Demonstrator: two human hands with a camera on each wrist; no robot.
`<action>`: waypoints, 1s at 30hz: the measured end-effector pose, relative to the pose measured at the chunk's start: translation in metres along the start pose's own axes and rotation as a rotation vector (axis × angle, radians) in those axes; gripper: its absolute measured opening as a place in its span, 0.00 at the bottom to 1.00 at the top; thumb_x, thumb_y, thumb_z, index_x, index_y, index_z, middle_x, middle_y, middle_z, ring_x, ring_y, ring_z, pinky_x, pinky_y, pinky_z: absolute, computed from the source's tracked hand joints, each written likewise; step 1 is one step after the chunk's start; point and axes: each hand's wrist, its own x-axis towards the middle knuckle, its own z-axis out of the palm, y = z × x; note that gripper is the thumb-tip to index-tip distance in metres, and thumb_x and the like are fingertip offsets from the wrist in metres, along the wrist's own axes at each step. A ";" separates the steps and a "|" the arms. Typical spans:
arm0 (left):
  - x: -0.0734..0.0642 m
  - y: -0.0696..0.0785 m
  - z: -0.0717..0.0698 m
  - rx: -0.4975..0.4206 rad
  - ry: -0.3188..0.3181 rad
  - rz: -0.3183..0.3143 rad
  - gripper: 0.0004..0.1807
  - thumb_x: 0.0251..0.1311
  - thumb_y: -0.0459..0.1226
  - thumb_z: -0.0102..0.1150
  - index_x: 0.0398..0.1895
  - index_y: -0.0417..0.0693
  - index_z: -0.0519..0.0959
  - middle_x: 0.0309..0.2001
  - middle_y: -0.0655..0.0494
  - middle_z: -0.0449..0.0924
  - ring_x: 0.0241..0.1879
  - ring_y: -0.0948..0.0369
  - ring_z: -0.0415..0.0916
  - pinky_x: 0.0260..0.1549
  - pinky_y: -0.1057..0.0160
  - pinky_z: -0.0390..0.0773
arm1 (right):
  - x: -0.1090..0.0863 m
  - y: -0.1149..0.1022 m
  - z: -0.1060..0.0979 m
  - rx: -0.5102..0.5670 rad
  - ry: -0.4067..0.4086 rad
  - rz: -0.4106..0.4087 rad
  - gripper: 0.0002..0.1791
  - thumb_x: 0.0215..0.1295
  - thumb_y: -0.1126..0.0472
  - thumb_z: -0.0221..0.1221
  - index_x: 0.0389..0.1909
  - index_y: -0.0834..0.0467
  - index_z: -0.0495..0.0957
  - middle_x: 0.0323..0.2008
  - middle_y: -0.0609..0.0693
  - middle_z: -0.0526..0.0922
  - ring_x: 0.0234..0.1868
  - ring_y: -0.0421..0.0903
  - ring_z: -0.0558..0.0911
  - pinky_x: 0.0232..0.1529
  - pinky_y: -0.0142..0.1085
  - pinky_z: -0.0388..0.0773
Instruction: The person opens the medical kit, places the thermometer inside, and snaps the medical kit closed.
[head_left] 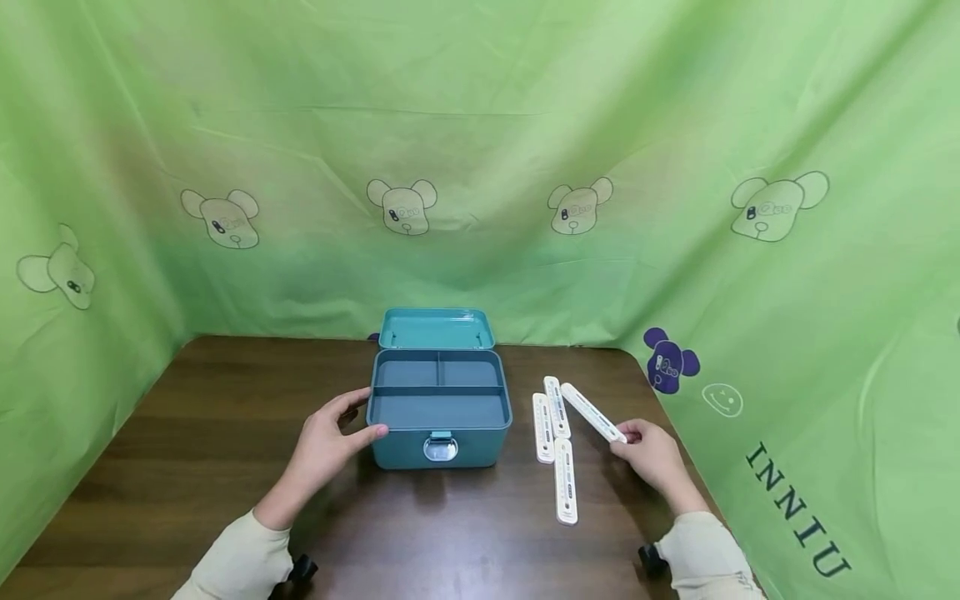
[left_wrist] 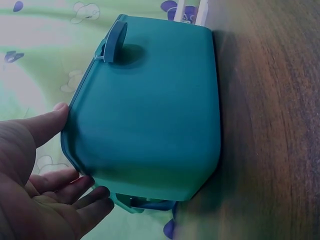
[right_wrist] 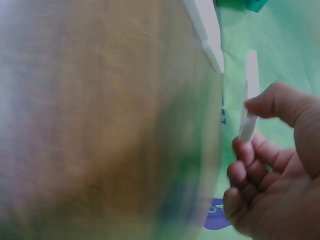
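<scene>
Bright and soft from my head camera, with pale glare pooling on the tabletop [head_left: 465, 550] nearest me, a glint off the latch [head_left: 440, 450], and a dull shadow under the teal box [head_left: 480, 452]. Over to my left wrist, and it's dimmer: the box side sits in shade, the latch drops a dark patch onto it, while the curtain [left_wrist: 20, 95] washes out pale. And my right wrist, oh, that's blurry! Tabletop smeared into streaks, milky at the left, the white strip [right_wrist: 252, 75] soft-edged.
</scene>
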 end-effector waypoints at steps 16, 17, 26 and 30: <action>-0.002 -0.002 0.002 0.085 0.069 0.067 0.36 0.55 0.50 0.77 0.66 0.47 0.78 0.66 0.48 0.75 0.67 0.47 0.72 0.64 0.41 0.74 | 0.037 -0.075 -0.058 0.005 -0.045 -0.362 0.15 0.58 0.65 0.68 0.48 0.59 0.83 0.44 0.54 0.83 0.50 0.56 0.79 0.55 0.51 0.72; -0.003 -0.002 0.003 0.086 0.069 0.064 0.36 0.56 0.50 0.76 0.66 0.47 0.78 0.66 0.48 0.75 0.67 0.47 0.72 0.64 0.41 0.74 | 0.038 -0.082 -0.060 -0.010 -0.053 -0.380 0.15 0.58 0.64 0.68 0.48 0.58 0.83 0.44 0.54 0.84 0.51 0.57 0.78 0.56 0.52 0.71; -0.004 -0.001 0.005 0.094 0.071 0.058 0.35 0.57 0.48 0.76 0.66 0.46 0.77 0.66 0.48 0.75 0.67 0.47 0.72 0.64 0.41 0.74 | 0.044 -0.149 -0.076 -0.175 -0.121 -0.574 0.16 0.55 0.64 0.69 0.46 0.55 0.85 0.47 0.50 0.85 0.54 0.53 0.77 0.60 0.54 0.71; -0.002 0.000 0.004 0.091 0.077 0.068 0.35 0.57 0.49 0.76 0.67 0.46 0.77 0.66 0.48 0.75 0.67 0.48 0.72 0.64 0.41 0.74 | 0.045 -0.178 -0.078 -0.229 -0.155 -0.672 0.16 0.54 0.62 0.70 0.45 0.55 0.85 0.44 0.47 0.85 0.52 0.52 0.77 0.60 0.54 0.69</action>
